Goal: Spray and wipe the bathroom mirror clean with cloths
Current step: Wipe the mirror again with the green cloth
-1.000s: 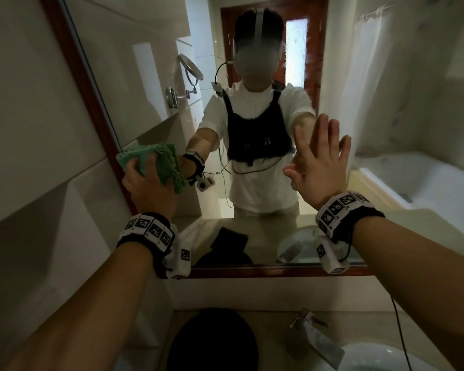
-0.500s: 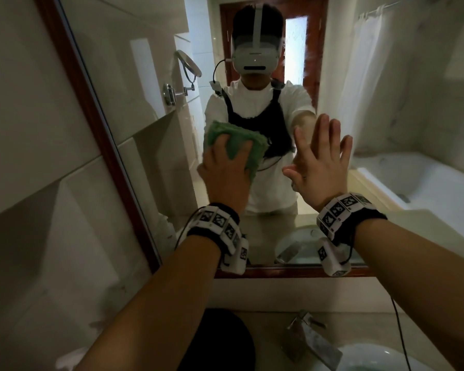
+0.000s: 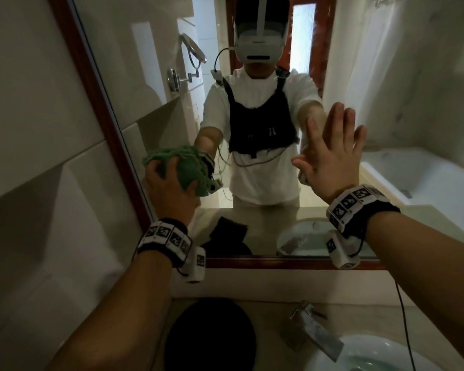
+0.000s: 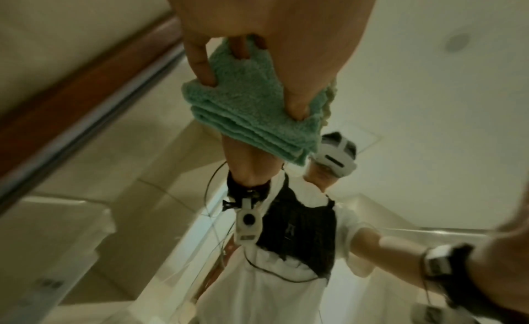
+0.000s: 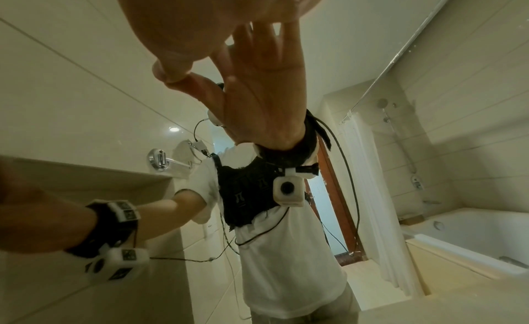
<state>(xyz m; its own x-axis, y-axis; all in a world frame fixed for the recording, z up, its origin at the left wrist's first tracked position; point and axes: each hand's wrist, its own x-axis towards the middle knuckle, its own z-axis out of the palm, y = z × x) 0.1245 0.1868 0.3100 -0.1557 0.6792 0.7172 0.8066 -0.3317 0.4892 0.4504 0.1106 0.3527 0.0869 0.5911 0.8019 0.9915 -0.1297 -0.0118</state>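
Observation:
My left hand (image 3: 166,183) grips a folded green cloth (image 3: 188,167) and holds it against the mirror (image 3: 158,84), low down and close to the wooden frame (image 3: 97,103). The left wrist view shows the fingers (image 4: 200,64) dug into the cloth (image 4: 251,107), with its reflection just beyond. My right hand (image 3: 332,153) lies flat on the glass to the right, fingers straight and spread, holding nothing. In the right wrist view the right hand (image 5: 200,23) meets its own reflection on the mirror (image 5: 86,80).
Below the mirror runs a counter with a round black object (image 3: 209,336), a metal tap (image 3: 311,328) and a white basin (image 3: 373,357). The glass reflects a person in a headset, a wall-mounted shaving mirror (image 3: 193,49), a bathtub (image 3: 413,178) and a shower curtain.
My left hand swept the cloth from the frame's edge to the middle of the glass, then back left and lower. The right hand has stayed flat on the mirror.

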